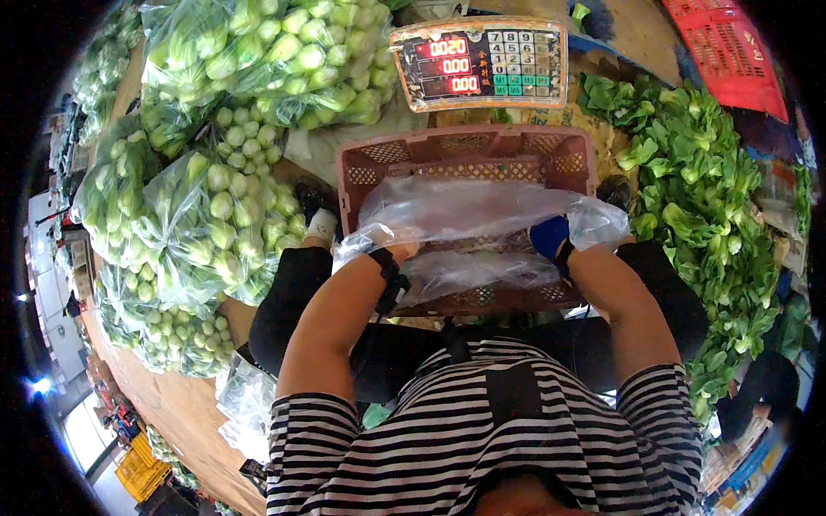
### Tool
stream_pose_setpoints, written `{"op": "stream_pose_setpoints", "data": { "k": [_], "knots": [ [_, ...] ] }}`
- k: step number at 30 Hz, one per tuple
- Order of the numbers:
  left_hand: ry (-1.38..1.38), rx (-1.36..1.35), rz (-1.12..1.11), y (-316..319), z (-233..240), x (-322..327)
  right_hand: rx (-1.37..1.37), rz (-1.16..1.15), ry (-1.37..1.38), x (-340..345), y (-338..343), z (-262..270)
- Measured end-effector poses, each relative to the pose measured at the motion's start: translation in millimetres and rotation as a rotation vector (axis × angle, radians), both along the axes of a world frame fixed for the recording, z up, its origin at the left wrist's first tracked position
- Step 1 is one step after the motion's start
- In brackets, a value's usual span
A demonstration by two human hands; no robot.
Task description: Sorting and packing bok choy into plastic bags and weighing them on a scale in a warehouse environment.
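Note:
A clear plastic bag [477, 206] is spread wide across a brown plastic crate [464, 137] with latticed walls, standing between my legs. My left hand [405, 249] holds the bag at its left side, and plastic hides most of the fingers. At the right side, my right hand [550, 237] wears a blue glove and holds the bag too; a fold of plastic lies over that wrist. The bag's mouth gapes between both hands, and the crate's floor shows through it. Dark bands circle both wrists.
A digital scale display [479, 64] with lit red digits stands beyond the crate. Bagged bok choy [226, 219] is piled on the left. Loose bok choy [703, 193] forms a long heap on the right. A red crate [729, 55] lies at the far right.

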State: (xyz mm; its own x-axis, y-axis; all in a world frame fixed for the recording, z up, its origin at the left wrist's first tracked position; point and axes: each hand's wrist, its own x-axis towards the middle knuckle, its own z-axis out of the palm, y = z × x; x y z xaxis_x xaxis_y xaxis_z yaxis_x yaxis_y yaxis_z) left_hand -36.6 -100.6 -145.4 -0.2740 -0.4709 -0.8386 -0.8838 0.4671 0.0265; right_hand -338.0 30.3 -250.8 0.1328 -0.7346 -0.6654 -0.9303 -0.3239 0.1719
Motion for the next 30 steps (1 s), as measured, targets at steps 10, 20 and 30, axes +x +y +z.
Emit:
{"op": "stream_pose_setpoints", "data": {
  "k": [10,20,30],
  "knots": [
    [0.041,0.114,-0.083,-36,14,-55,0.079,0.151,-0.328,-2,-7,18],
    [-0.089,0.031,-0.148,21,-80,-20,0.054,-0.554,-0.240,-31,-93,-37],
    [0.340,0.036,0.057,3,78,-35,0.190,-0.307,0.035,54,-74,96]
  ]
}}
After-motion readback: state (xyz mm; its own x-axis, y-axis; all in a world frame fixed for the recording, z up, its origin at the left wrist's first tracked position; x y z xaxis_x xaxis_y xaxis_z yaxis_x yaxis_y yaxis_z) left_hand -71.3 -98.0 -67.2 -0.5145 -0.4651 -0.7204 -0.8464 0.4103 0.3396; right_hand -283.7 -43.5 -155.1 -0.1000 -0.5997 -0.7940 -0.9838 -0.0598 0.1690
